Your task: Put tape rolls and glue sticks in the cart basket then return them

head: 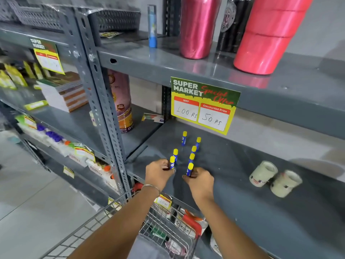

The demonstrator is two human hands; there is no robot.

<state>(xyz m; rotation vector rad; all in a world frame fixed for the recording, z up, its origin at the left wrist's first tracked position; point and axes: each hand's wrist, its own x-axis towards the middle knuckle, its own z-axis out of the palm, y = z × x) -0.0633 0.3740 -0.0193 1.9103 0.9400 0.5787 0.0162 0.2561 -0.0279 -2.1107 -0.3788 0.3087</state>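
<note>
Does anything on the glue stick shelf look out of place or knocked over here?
Mostly tidy. The glue sticks stand upright, and each hand, left hand and right hand, grips one stick. The two tape rolls lie on their sides at the right, and a small card lies loose at the back.

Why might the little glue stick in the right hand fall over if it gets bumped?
The glue stick in the right hand is tall and thin, standing on a small base, so it probably tips easily. Its round body would likely roll on the smooth shelf. It looks light.
</note>
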